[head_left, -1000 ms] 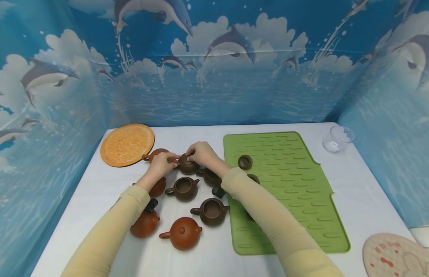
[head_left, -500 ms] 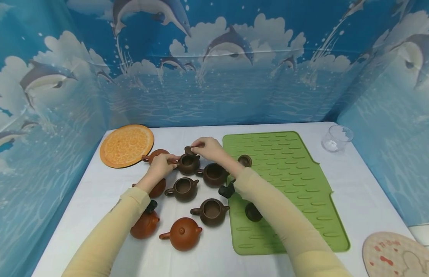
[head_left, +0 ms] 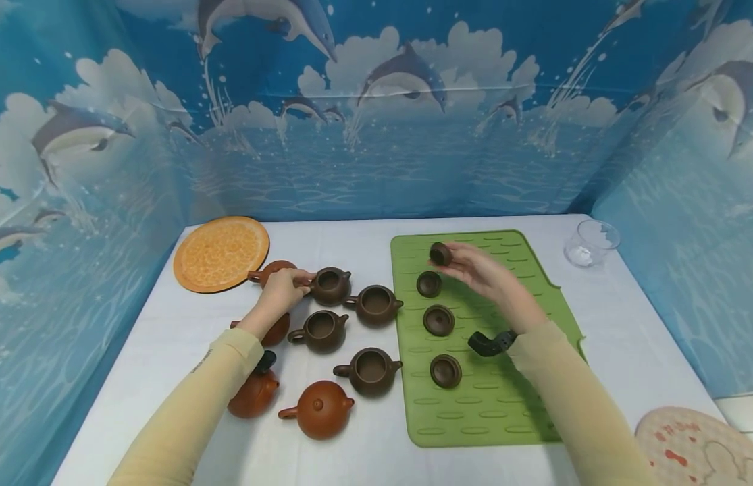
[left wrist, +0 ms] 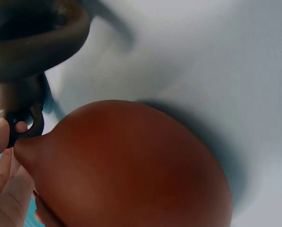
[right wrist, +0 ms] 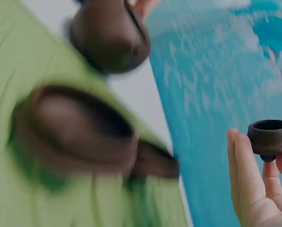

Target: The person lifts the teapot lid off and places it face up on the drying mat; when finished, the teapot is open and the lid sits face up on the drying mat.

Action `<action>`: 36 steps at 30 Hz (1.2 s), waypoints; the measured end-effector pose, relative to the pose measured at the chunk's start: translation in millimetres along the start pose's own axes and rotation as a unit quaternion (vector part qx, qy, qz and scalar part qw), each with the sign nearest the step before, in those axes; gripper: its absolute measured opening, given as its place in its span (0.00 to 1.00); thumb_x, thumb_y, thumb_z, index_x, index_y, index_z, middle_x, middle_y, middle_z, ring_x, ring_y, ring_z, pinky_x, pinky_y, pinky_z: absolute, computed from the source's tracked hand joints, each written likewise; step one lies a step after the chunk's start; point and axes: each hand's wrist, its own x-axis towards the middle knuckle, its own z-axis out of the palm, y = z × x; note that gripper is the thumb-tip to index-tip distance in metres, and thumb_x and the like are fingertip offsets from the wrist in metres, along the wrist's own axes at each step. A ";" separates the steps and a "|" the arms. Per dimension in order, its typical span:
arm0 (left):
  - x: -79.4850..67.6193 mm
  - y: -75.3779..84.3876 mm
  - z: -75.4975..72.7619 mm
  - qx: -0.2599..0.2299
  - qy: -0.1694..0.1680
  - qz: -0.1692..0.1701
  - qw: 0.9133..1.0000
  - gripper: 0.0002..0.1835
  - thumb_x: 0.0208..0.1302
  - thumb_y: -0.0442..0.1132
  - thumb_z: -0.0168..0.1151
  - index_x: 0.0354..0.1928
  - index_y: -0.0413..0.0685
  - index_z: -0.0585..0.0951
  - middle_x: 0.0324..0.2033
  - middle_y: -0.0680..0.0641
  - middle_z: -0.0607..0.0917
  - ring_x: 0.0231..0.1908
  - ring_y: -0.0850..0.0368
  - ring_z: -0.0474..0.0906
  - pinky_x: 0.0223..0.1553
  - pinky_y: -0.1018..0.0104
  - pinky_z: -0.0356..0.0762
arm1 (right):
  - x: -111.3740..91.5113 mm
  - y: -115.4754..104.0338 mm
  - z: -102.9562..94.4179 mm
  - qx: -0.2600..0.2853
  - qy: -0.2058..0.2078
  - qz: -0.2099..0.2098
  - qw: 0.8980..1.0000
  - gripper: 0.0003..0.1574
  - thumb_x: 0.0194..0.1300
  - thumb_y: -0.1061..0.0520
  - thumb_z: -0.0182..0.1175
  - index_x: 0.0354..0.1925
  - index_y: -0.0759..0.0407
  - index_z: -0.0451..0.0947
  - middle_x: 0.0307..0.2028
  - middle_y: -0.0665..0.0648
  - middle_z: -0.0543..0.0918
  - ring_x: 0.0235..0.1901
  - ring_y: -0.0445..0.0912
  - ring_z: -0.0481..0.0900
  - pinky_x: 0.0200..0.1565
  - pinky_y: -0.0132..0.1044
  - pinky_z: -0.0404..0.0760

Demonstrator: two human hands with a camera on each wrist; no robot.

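At the far row my left hand (head_left: 277, 295) pinches the handle of a dark brown, lidless teapot (head_left: 331, 297), which stands on the table. The left wrist view shows thumb and fingers at that handle (left wrist: 37, 124), with a red-brown teapot (left wrist: 131, 165) close below. Over the green mat's far left part, my right hand (head_left: 487, 275) holds a small dark teapot lid (head_left: 440, 254). In the right wrist view this lid (right wrist: 269, 138) is upside down, knob below, gripped at its edge. Three dark lids lie on the mat, the nearest-to-hand lid (head_left: 429, 284) just below it.
Several other teapots stand on the white table: lidless dark ones (head_left: 376, 306) and red-brown ones (head_left: 323, 410). The green mat (head_left: 516, 304) covers the right middle. An orange round mat (head_left: 223, 255) lies back left, a clear glass (head_left: 589, 244) stands back right.
My right hand has lifted the lid off the far dark teapot and carried it right, over the green mat, turning it upside down. The left hand has stayed at the teapot's handle.
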 end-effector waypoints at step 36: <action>-0.4 -0.9 0.5 0.008 0.000 0.011 1.000 0.19 0.66 0.31 0.63 0.59 0.45 0.81 0.53 0.39 0.84 0.53 0.45 0.80 0.51 0.53 0.81 | -20.0 33.0 -43.6 -0.393 0.200 0.098 0.892 0.41 0.72 0.40 0.55 0.69 0.67 0.65 0.68 0.71 0.67 0.61 0.61 0.76 0.67 0.54 0.68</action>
